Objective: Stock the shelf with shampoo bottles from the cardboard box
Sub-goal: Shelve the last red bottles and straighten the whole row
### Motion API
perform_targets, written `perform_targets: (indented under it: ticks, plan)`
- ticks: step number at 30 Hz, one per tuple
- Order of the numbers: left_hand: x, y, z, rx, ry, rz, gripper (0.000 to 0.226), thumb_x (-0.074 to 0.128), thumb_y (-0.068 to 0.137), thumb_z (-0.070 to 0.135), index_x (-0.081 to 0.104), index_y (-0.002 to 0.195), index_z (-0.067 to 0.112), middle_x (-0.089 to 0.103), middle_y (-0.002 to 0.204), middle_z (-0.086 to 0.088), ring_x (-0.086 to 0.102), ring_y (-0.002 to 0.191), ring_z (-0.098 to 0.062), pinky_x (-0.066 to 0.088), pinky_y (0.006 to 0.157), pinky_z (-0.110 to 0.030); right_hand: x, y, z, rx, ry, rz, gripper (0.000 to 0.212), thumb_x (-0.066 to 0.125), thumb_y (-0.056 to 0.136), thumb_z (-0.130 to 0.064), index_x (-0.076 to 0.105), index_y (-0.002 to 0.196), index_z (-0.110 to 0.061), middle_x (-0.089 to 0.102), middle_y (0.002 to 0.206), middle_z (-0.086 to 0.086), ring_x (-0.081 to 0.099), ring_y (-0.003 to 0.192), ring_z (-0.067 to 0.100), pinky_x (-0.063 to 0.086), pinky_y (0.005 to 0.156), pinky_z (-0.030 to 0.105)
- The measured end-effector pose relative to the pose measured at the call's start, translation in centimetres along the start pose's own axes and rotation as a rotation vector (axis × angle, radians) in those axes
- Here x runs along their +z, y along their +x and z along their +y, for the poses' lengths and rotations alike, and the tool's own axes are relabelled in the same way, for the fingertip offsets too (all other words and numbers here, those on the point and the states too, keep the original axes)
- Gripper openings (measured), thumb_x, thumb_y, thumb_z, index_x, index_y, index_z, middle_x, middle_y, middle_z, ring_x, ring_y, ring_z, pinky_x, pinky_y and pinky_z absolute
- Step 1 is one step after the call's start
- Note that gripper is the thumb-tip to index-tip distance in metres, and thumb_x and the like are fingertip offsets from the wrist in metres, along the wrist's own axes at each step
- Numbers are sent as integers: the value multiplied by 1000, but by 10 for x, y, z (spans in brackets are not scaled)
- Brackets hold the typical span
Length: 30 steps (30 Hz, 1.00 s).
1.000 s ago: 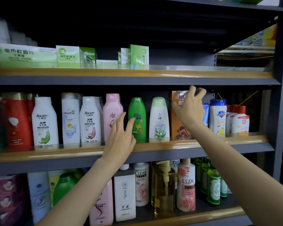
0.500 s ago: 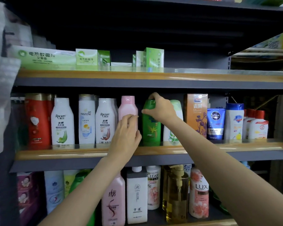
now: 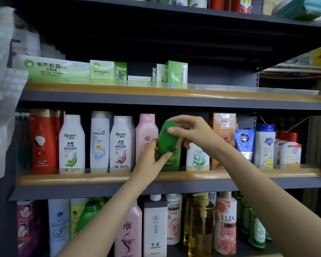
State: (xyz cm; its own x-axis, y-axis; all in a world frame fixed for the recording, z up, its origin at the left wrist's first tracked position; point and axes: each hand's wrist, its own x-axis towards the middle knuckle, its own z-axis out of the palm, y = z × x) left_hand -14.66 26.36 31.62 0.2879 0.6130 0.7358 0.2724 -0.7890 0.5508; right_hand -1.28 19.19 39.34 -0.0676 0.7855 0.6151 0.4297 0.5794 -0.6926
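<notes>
A green shampoo bottle (image 3: 168, 145) stands slightly tilted on the middle shelf (image 3: 230, 176), between a pink bottle (image 3: 146, 130) and a white-green bottle (image 3: 197, 158). My right hand (image 3: 191, 131) grips its cap and upper body from the right. My left hand (image 3: 150, 158) holds its lower body from the left, thumb across the front. The cardboard box is not in view.
Left of the pink bottle stand white Raclen bottles (image 3: 71, 143), a Pantene bottle (image 3: 99, 140) and a red bottle (image 3: 42, 143). An orange carton (image 3: 223, 127), a blue tube (image 3: 244, 140) and more bottles fill the right. Green boxes (image 3: 102, 69) sit above; bottles (image 3: 225, 221) crowd the shelf below.
My right hand left the orange carton and moved left onto the green bottle's cap. My left hand shifted from the pink bottle to the green bottle's lower part. The bottle now leans.
</notes>
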Motion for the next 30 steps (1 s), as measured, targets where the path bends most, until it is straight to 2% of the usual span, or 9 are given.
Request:
perform_targets:
  ticks: [2,5,7,9,11,16,20,27,30]
  plan:
    - [-10,-3,5,-1,-199,105,35,60,87,22,49,119,15,63,106,-2,62,96,-6,52,86,-30,2,4,-1,-12,85,118,14,57,91,-23,65,98,-14,71,89,-2,58,42,13,35,35,20]
    - [-35,0,21,35,-347,252,25,54,90,17,49,115,19,60,99,8,57,79,15,46,72,-7,1,21,9,45,-345,329,16,51,94,-20,63,100,-12,70,96,8,59,45,18,41,40,18]
    - [-50,1,27,46,-368,280,17,51,91,18,50,108,21,59,96,10,56,80,11,44,68,-5,9,29,19,192,-659,246,31,53,92,-19,52,118,-2,64,111,17,67,75,32,50,59,31]
    - [-58,-2,26,38,-354,260,13,50,92,21,50,104,25,59,97,8,56,82,6,46,68,-7,22,35,26,247,-778,196,56,59,88,-26,36,131,1,54,123,22,57,108,38,47,81,40]
    - [-60,-7,20,16,-329,230,13,51,91,23,50,99,32,59,100,5,57,83,7,48,71,-10,35,41,28,243,-790,237,80,64,85,-33,18,143,-4,46,131,22,51,117,39,45,88,42]
    - [-62,-16,5,-48,-313,230,14,52,90,23,50,103,28,61,102,6,57,88,3,48,75,-15,47,53,39,350,-833,251,84,65,82,-35,13,145,-14,51,127,21,55,113,38,46,84,41]
    - [-60,-16,3,-45,-318,231,20,52,91,20,50,111,18,60,102,6,57,88,4,45,65,-2,57,52,49,361,-789,348,89,67,81,-33,10,144,-6,50,126,21,57,110,38,47,82,41]
    - [-56,-9,5,-56,-300,223,19,51,91,24,49,109,19,59,107,-2,57,86,1,46,64,-2,55,55,50,354,-716,319,73,69,78,-36,27,128,-2,55,121,19,57,110,37,46,79,39]
    - [-54,-9,7,-64,-291,216,21,51,91,24,49,111,17,59,108,-1,56,87,1,46,70,-12,52,60,52,357,-673,284,72,70,78,-35,30,126,0,56,122,20,58,110,38,48,83,40]
